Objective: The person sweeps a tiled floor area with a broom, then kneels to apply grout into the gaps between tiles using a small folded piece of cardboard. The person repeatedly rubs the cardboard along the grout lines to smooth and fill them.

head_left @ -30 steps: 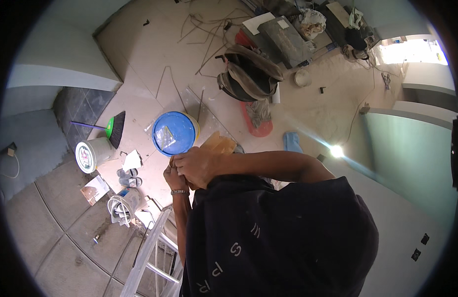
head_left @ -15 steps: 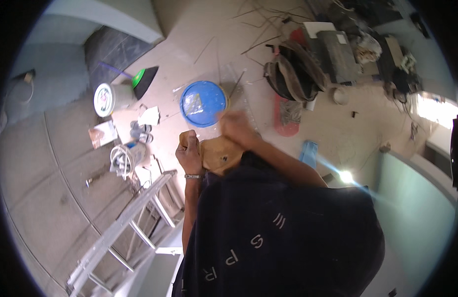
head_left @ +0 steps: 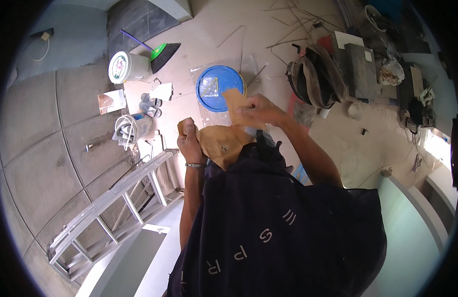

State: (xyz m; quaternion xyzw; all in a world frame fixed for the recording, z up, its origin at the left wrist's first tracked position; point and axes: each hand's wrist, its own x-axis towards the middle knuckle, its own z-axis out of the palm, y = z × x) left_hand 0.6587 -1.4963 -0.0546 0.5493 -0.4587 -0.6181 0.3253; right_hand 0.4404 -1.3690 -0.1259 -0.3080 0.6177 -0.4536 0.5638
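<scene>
My left hand (head_left: 188,137) grips one edge of a crumpled brown paper sheet (head_left: 220,143), thumb on top, fingers curled round it. A small dark spot shows on the paper. Up and to the right, my right hand (head_left: 261,109) pinches a raised part of the same brown paper, which stands up in front of a blue-lidded bucket (head_left: 219,103) on a plastic sheet. My dark shirt (head_left: 288,232) fills the lower middle, just below the paper, and hides whatever is under it.
An aluminium ladder (head_left: 107,208) leans at lower left. A white bucket (head_left: 122,67), broom (head_left: 162,54), tool pail (head_left: 130,131) and sandals (head_left: 149,105) lie left. An open bag (head_left: 315,81), piled materials (head_left: 360,72) and loose wires are upper right. A pale wall (head_left: 402,232) stands at right.
My hands have moved apart: the right went up and right with a piece of the paper, the left stayed on the other edge, so more paper shows. The view has shifted over the room.
</scene>
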